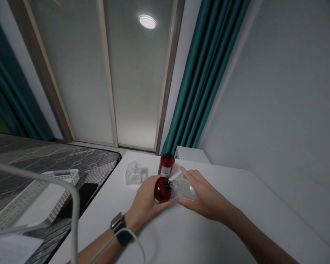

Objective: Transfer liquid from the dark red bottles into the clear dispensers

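My left hand [146,197] is wrapped round a dark red bottle [162,190], which lies tilted with its neck pointing right. Facing it, my right hand [199,192] grips a clear, see-through container [183,187] between thumb and fingers. The neck of the red bottle meets the clear container's left end; whether anything passes between them is too small to tell. Just behind stands a second red bottle [166,167], upright, with a white label and a black top. To the left of it sits another clear container [135,173] with a rounded knob on top.
All this is on a white table [176,234]. A white perforated basket [49,200] and a black flat item [81,200] lie on the dark patterned surface at left. A white cable [74,212] crosses the left foreground. A white wall borders the right; teal curtains [200,73] hang behind.
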Demonstrator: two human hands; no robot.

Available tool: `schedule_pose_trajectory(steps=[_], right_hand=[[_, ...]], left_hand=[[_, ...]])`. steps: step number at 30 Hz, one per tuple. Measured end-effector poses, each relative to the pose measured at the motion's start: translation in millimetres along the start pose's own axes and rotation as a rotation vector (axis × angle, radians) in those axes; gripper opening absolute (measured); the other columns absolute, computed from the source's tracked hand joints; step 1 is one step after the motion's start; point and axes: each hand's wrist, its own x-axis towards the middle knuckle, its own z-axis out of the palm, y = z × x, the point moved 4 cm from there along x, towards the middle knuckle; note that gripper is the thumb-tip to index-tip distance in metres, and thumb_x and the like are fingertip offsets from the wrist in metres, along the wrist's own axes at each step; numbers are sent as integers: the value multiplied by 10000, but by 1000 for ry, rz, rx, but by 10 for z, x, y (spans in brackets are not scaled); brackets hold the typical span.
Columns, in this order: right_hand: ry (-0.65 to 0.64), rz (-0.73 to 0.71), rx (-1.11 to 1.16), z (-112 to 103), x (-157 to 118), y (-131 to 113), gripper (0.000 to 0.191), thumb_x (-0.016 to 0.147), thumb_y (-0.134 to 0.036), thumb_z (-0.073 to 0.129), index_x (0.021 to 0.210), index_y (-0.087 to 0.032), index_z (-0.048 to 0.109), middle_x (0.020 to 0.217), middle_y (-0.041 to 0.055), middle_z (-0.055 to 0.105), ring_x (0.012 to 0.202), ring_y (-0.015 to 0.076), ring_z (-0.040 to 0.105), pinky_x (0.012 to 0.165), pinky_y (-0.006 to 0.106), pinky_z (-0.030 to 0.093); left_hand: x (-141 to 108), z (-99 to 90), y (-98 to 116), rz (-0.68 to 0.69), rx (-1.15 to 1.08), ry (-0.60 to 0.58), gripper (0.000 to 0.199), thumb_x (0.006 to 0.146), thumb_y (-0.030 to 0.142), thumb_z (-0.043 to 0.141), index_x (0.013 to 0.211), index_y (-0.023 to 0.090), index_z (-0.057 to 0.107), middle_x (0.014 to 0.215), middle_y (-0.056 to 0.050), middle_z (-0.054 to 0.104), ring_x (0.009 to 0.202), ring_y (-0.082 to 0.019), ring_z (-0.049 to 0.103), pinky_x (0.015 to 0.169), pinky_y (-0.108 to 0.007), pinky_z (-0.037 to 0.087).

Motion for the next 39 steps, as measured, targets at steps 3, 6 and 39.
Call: schedule_pose_trajectory(steps=[3, 6, 39], right_hand=[[-12, 6, -7, 1, 3, -1, 909, 803, -329, 747, 1551, -156, 260, 1367, 197, 539, 1301, 357, 476, 1094, 585, 407], [-10, -5, 0, 1, 7, -4, 913, 808, -335, 743, 1557, -174, 247, 1378, 194, 536, 1309, 359, 470, 1081, 592, 419], [-21, -41, 14, -58, 40, 2, 922, 811, -325, 741, 1572, -246, 225, 1394, 162, 542, 1316, 354, 475, 1081, 589, 418]], left_hand=[[-4, -4, -2, -1, -1, 9, 713, 731, 389, 821, 1313, 211, 449, 1217, -131, 638, 1086, -317, 646, 896, -465, 548], [-4, -1, -3, -3, 0, 10, 715, 733, 389, 821, 1316, 211, 448, 1216, -132, 639, 1088, -318, 645, 892, -461, 547], [-17, 26, -9, -20, -36, 8, 722, 731, 339, 818, 1327, 226, 426, 1223, -121, 622, 1098, -314, 634, 909, -470, 536]])
